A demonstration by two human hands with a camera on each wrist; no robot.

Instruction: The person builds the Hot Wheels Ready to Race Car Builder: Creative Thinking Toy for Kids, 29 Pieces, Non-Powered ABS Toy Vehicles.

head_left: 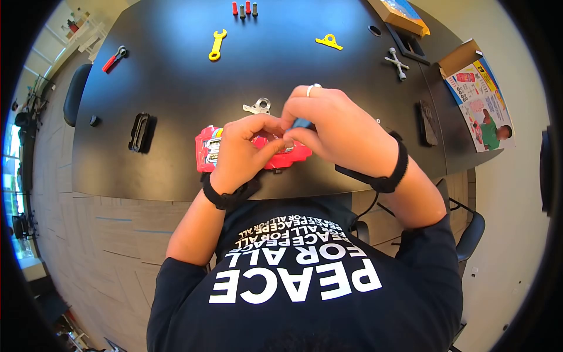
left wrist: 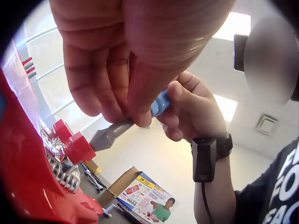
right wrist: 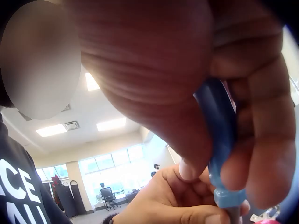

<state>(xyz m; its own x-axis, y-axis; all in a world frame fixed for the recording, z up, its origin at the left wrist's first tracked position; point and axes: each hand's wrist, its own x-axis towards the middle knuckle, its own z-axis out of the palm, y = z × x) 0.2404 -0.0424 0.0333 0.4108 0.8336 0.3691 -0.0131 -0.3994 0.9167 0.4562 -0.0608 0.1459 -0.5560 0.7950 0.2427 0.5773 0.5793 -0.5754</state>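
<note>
A red toy car (head_left: pixel 203 154) lies at the table's near edge, under both hands in the head view. Between the hands is a toy screwdriver (left wrist: pixel 112 134) with a blue handle and a grey shaft. My left hand (head_left: pixel 241 146) pinches its shaft with thumb and fingers. The right hand (head_left: pixel 343 126) grips the blue handle (right wrist: pixel 217 126), fingers curled round it. In the left wrist view the screwdriver's tip meets a red bolt head (left wrist: pixel 81 148) on the car. Silver springs (left wrist: pixel 67 177) show just below that bolt.
Beyond the car lies a silver bracket-like piece (head_left: pixel 258 106). Farther back are a yellow wrench (head_left: pixel 217 46), a yellow part (head_left: pixel 329 41), a red-handled ratchet (head_left: pixel 115 58) and a grey cross wrench (head_left: pixel 397 63). A black part (head_left: pixel 141 133) lies left, an open box (head_left: pixel 478 100) right.
</note>
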